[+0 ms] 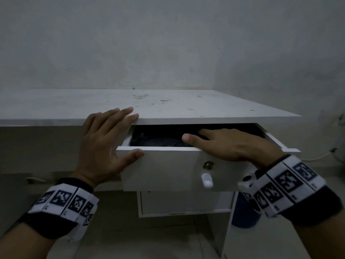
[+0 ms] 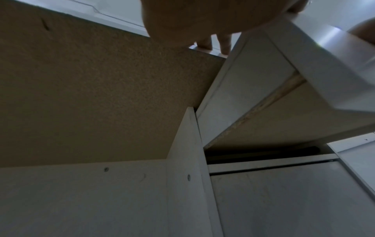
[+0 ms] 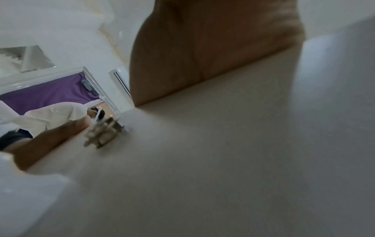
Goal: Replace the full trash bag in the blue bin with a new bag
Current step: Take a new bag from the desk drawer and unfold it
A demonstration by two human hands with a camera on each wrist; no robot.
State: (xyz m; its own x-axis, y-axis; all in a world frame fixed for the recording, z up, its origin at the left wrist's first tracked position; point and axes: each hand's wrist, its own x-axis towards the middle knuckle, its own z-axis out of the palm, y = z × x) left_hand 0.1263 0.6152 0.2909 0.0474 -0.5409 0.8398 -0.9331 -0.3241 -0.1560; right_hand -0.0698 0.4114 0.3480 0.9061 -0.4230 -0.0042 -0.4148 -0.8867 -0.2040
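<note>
Left hand (image 1: 104,144) spread flat on the surface (image 1: 168,105) edge — right hand (image 1: 229,144) relaxed, reaching into the drawer (image 1: 168,165), grip empty.

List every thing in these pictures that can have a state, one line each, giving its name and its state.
White desk drawer: partly pulled out.
Dark contents in the drawer: too dim to identify.
Small metal lock: no key in it.
Lower white drawer: closed.
Left hand: fingers straight on the white desk top, thumb on the drawer front.
Right hand: reaching flat into the drawer.
</note>
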